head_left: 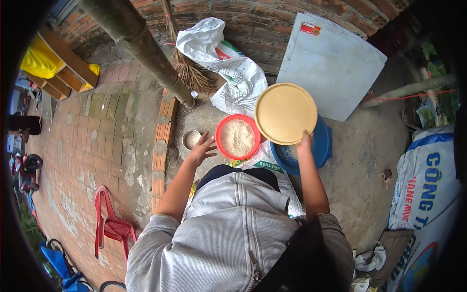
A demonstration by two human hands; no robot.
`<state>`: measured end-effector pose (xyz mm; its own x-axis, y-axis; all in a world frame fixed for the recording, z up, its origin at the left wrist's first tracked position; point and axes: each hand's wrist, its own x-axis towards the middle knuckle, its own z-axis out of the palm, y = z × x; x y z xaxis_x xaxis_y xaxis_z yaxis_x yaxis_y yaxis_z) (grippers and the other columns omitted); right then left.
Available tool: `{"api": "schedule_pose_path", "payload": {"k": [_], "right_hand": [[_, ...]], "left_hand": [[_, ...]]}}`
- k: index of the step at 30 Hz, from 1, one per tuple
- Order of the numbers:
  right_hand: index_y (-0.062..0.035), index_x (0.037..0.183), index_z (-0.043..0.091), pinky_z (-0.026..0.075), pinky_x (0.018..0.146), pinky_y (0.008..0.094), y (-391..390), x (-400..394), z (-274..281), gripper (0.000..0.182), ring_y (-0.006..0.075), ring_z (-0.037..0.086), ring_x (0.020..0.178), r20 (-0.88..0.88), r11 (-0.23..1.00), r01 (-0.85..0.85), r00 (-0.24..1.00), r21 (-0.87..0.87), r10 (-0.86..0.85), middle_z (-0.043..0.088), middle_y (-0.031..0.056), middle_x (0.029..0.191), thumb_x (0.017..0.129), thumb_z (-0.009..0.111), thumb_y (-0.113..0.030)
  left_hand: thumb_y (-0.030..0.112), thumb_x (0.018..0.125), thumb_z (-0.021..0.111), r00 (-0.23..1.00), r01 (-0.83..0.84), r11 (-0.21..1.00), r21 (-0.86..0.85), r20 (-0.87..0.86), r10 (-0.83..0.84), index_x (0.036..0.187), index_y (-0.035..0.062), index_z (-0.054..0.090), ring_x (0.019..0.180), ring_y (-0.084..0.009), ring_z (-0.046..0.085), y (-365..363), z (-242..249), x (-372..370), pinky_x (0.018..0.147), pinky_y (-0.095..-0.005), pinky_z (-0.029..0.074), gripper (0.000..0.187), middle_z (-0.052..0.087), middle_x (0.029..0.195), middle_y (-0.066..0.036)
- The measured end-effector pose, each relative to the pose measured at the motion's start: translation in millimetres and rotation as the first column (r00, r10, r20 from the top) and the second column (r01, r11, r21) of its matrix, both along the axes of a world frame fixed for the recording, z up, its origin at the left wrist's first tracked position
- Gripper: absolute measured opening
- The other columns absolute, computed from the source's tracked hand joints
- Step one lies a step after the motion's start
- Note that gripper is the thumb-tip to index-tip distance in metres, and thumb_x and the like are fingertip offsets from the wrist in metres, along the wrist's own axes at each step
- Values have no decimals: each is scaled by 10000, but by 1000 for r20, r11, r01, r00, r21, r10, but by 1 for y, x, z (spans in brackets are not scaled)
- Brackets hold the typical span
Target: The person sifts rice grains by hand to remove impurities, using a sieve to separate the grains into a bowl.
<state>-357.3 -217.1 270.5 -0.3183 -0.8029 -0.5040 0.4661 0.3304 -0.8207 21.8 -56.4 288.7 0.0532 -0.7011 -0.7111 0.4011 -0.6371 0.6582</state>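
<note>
My right hand [305, 141] grips the lower edge of a round, flat tan tray [285, 113], held up over part of a blue basin [323, 141]. Some pale grains show inside the basin below the tray. My left hand [201, 150] has its fingers spread and holds nothing. It hovers between a small metal bowl [191, 139] with pale contents and a red basin [217, 137] filled with pale grains. The red basin rests on the ground, close to the tray's left edge.
A white sack [238, 80] and a straw broom [192, 75] lie near the brick wall. A bamboo pole [141, 44] rises at upper left. A grey board [335, 63] leans behind the blue basin. Left stands a red chair [114, 226]; right, large printed sacks [423, 180].
</note>
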Motion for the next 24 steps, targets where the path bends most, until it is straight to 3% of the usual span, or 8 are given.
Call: {"api": "schedule_pose_path", "payload": {"k": [2,3,4,6,10,14,17,24], "right_hand": [[-119,1306,365,445,933,490,16,37,-21,360,311,506,1140,180,977,-209,963,36,200,479,135,1269,947,362,-84],[-128,1310,360,446,930,488,27,55,-31,362,313,502,1146,239,943,-325,923,71,300,474,134,1274,949,364,-94],[-137,1314,354,447,927,487,39,72,-37,364,314,497,1151,301,894,-436,870,100,391,469,132,1280,952,366,-104],[-150,1329,338,449,922,493,65,103,-42,381,317,493,1155,277,861,-482,859,160,430,454,128,1297,951,373,-115],[-155,1345,322,445,925,496,77,110,-67,393,320,483,1166,325,708,-618,784,341,528,434,126,1319,955,349,-116],[-138,1338,330,457,909,518,74,104,-100,410,336,489,1160,428,670,-600,794,436,432,449,146,1288,935,298,-72],[-73,1346,317,455,915,470,77,101,-109,433,313,508,1137,-5,807,-412,890,424,457,453,177,1283,915,345,-104],[-31,1341,303,425,938,397,70,83,-124,433,302,492,1145,-207,928,-196,941,318,269,423,185,1310,920,374,-103]], "left_hand": [[444,799,661,991,14,1000,0,-131,-13,1457,213,22,1200,-373,427,-3,-9,-14,905,-510,447,946,298,1422,-172],[443,802,657,976,5,1000,4,-216,-4,1453,238,-36,1193,-359,439,-4,-15,-20,915,-519,436,972,358,1381,-169],[394,825,646,951,-12,999,-38,-308,0,1448,232,40,1129,-337,503,-4,-20,-27,838,-490,495,884,414,1330,-154],[322,859,612,986,-151,985,85,-52,156,1377,168,271,996,-302,592,0,-21,-44,707,-439,553,639,528,1194,-126],[280,888,567,971,-193,965,176,-111,214,1232,114,443,880,-273,638,32,-82,-18,609,-375,569,401,599,1075,-105],[294,932,483,980,-36,961,276,-177,88,1228,102,466,876,-265,641,62,-91,-4,658,-345,562,354,620,1046,-128],[275,932,485,948,-178,933,314,-198,248,1275,89,417,833,-269,657,77,-114,3,653,-344,557,396,622,1076,-155],[253,944,442,782,-534,749,391,-108,614,1316,60,335,860,-320,650,71,-172,30,669,-370,565,433,595,1091,-224]]}}
